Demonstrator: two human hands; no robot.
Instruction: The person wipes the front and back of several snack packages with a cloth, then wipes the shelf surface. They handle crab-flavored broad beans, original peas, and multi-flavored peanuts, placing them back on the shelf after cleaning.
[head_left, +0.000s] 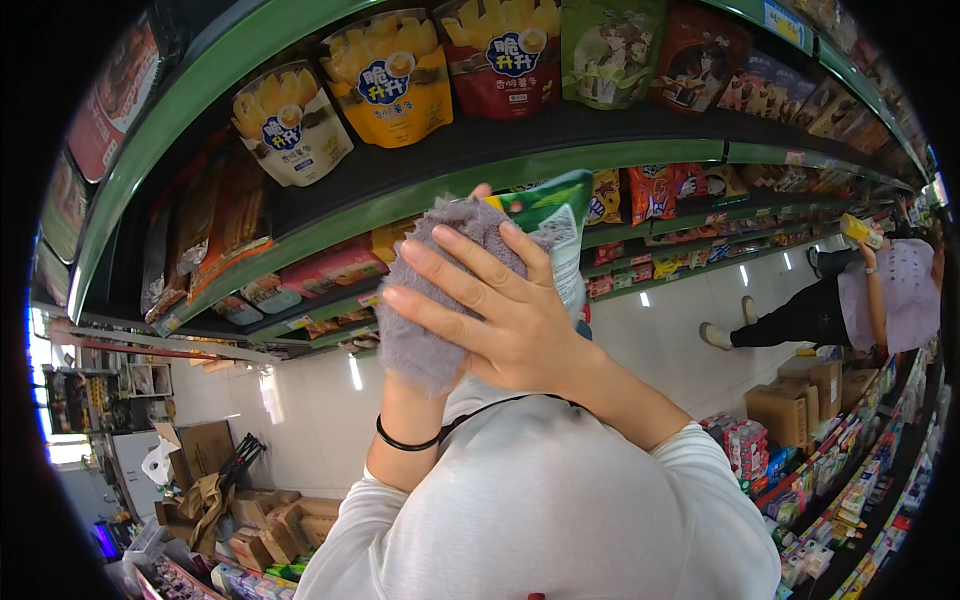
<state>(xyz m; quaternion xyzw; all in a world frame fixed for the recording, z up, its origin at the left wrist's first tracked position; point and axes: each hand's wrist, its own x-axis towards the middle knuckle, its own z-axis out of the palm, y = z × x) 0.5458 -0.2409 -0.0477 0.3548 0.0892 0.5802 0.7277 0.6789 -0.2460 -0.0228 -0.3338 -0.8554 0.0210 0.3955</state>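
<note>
A fuzzy grey-purple cloth is pressed between my two hands in front of my chest. My right hand lies over its near side with the fingers spread. Behind the cloth, my left hand is mostly covered; fingertips show past the cloth's upper edge, and the wrist wears a black band. A green and white plastic snack bag sticks out beyond the cloth on the right, apparently gripped by my left hand. Part of the bag is hidden by the cloth and my right hand.
Green-edged shelves with snack pouches stand close ahead. To the right, a person holds a yellow package in the aisle. Cardboard boxes sit at right, more boxes at lower left.
</note>
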